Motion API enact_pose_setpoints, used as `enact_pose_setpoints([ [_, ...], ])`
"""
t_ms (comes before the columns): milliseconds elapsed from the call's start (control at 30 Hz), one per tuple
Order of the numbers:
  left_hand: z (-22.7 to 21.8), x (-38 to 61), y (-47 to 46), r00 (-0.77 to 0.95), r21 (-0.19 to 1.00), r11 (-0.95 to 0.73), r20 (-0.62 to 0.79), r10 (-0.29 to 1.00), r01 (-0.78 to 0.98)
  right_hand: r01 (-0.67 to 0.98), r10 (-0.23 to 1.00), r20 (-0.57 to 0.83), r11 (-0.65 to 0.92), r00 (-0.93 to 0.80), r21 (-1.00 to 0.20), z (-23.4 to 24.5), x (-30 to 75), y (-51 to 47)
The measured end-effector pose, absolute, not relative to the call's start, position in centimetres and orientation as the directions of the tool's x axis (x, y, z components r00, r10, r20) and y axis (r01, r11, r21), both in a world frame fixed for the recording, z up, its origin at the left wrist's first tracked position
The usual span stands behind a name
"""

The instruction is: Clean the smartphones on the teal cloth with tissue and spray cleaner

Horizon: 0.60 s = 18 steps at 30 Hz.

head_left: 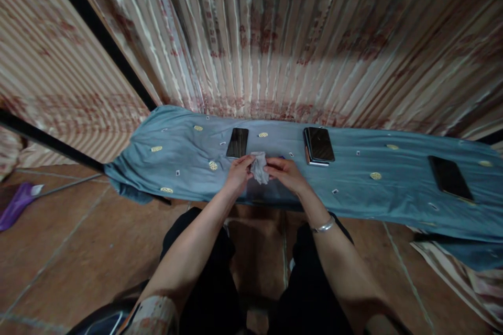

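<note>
Between my two hands, above the front part of the cloth-covered table, is a small crumpled grey-white cloth [259, 167]. My left hand [239, 171] pinches its left side. On the other side, the fingers of my right hand [283, 170] are closed on it. Just beyond my left hand a dark phone [238, 142] lies flat. A stack of phones [319, 145] sits to the right, past my right hand. Something small and dark blue shows behind my right hand, mostly hidden.
A blue patterned cloth [196, 162] covers the long narrow table. Another dark phone [450, 177] lies far right. Striped curtains [271, 36] hang directly behind. Black poles [106, 36] stand at the left. A purple dustpan or broom head [18, 204] rests on the tiled floor.
</note>
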<state>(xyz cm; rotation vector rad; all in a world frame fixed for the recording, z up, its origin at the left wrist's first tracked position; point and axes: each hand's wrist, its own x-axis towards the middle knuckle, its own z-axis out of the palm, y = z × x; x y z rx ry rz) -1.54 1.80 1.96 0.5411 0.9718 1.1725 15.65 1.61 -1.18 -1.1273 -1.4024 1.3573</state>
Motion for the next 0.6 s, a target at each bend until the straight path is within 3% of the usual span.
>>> enact_pose_setpoints([
  [167, 1.3, -1.8, 1.5, 0.137, 0.811, 0.314, -0.283, 0.949, -0.493, 0.009, 0.997, 0.035, 0.036, -0.067, -0.999, -1.3, 14.8, 2.1],
  [333, 1.0, -2.3, 1.7, 0.076, 0.809, 0.317, -0.323, 0.943, -0.496, 0.081, 0.987, 0.091, 0.080, 0.134, -0.993, -2.2, 17.6, 3.4],
  [400, 1.1, -2.7, 1.8, 0.052, 0.807, 0.316, -0.336, 0.940, -0.499, 0.292, 0.955, 0.174, 0.100, 0.240, -0.951, -2.5, 19.5, 3.8],
  [467, 1.1, -3.0, 1.9, 0.045, 0.816, 0.311, -0.332, 0.942, -0.488, 0.575, 0.945, 0.225, 0.051, 0.236, -0.816, -2.9, 21.0, 4.0],
  [600, 1.0, -3.1, 1.8, 0.054, 0.836, 0.309, -0.320, 0.946, -0.454, 0.845, 0.987, 0.081, -0.079, 0.142, -0.529, -3.7, 21.3, 3.6],
])
